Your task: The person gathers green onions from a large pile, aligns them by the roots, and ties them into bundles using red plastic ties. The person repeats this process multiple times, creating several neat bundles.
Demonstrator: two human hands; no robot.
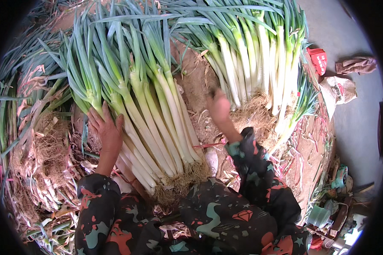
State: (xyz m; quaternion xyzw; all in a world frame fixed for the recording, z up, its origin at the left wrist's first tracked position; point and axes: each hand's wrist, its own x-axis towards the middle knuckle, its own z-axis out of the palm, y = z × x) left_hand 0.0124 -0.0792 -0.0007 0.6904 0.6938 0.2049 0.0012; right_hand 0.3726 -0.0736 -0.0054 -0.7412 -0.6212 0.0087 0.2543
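A bundle of long green onions [159,127] lies before me, green leaves away from me and rooted white ends close to my lap. Its left edge is under my left hand [108,127], which rests on the stalks with the fingers a little spread. My right hand [219,106], blurred, is raised between this bundle and a second pile of green onions [258,60] at the upper right; whether it holds anything is unclear. A red tie [210,145] runs from the near bundle's right edge towards my right sleeve.
Unsorted onions with dry leaves and roots [51,146] heap at the left. Pink and red ties [301,162] lie at the right. Beyond are a red packet [318,60], a whitish bag [338,91], a brown cloth [356,65] and clutter with a green tape roll [319,216].
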